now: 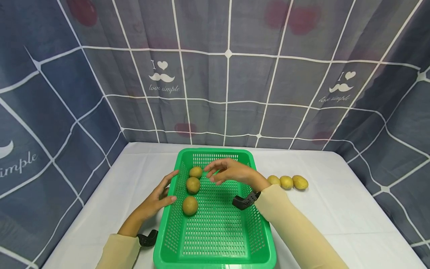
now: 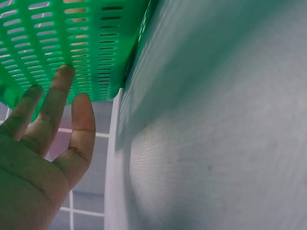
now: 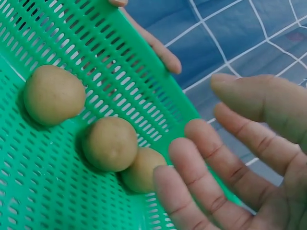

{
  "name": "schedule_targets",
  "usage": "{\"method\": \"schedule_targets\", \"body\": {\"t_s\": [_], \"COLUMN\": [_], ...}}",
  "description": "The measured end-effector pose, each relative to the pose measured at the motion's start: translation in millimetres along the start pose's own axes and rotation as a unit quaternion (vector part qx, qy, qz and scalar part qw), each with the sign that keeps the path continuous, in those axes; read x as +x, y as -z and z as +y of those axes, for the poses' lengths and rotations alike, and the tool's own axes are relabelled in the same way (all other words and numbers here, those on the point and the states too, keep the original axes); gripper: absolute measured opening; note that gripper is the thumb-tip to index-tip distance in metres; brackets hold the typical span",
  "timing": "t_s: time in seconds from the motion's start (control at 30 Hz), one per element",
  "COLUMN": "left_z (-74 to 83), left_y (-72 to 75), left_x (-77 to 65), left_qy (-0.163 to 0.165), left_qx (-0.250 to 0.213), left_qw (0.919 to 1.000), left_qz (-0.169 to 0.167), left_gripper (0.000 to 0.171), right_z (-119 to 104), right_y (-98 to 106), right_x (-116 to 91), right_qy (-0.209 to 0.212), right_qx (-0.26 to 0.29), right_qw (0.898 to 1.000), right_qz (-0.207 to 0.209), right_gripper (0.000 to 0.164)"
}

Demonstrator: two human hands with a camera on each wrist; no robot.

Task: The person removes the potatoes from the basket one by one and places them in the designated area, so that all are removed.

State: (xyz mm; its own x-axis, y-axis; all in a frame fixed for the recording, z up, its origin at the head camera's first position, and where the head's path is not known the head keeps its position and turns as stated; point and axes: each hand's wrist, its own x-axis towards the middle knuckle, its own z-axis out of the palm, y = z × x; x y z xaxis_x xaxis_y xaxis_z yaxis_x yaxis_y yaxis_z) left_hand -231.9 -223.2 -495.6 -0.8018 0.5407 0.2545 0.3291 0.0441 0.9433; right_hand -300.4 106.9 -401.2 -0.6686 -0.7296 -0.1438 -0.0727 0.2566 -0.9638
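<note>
A green plastic basket (image 1: 215, 235) with slotted walls stands on the white table. Three round brownish-yellow potatoes lie along its left side: a near potato (image 1: 190, 206), a middle potato (image 1: 193, 185) and a far potato (image 1: 196, 172). The far two sit close together. My left hand (image 1: 152, 203) touches the left side of the basket from outside, fingers extended against the slotted wall (image 2: 110, 43) in the left wrist view. Above the basket, my right hand (image 1: 231, 172) hovers beside the far potato, fingers loosely bent and parted. Nothing shows between those fingers in the right wrist view.
Right of the basket, three yellow potatoes (image 1: 286, 182) lie in a row on the white tablecloth (image 1: 336, 213); the right forearm passes in front of them. A dark checked curtain (image 1: 208, 78) hangs behind the table and along both sides.
</note>
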Motion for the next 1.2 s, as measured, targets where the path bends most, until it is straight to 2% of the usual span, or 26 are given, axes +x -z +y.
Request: {"method": "schedule_targets", "body": {"t_s": [0.17,0.47,0.7,0.93,1.2], "left_z": [0.4,2.6,1.8,1.3,1.1], "left_y": [-0.1,-1.2,-0.6,0.2,0.2], "left_x": [-0.5,2.1,2.0,2.1,0.8], "left_qy": [-0.004,0.002,0.004,0.002,0.003], "left_qx": [0.003,0.018,-0.002,-0.011,0.0], "left_qw": [1.0,0.9998,1.0,0.9999,1.0], "left_qz": [-0.001,0.003,-0.004,-0.006,-0.002], "left_gripper": [0.079,0.079,0.079,0.08,0.08], "right_z": [3.3,4.2,9.6,19.4,25.9], "right_y": [-6.6,-17.5,-25.8,-29.3,-34.5], "right_x": [13.6,26.6,32.7,36.7,39.4], "right_qy": [-0.002,-0.039,-0.066,-0.088,-0.102], "right_qx": [0.014,0.007,0.0,0.003,0.01], "right_qw": [1.0,0.998,0.996,0.992,0.989], "right_qz": [-0.015,-0.051,-0.061,-0.087,-0.103], "right_gripper": [0.05,0.052,0.049,0.046,0.047]}}
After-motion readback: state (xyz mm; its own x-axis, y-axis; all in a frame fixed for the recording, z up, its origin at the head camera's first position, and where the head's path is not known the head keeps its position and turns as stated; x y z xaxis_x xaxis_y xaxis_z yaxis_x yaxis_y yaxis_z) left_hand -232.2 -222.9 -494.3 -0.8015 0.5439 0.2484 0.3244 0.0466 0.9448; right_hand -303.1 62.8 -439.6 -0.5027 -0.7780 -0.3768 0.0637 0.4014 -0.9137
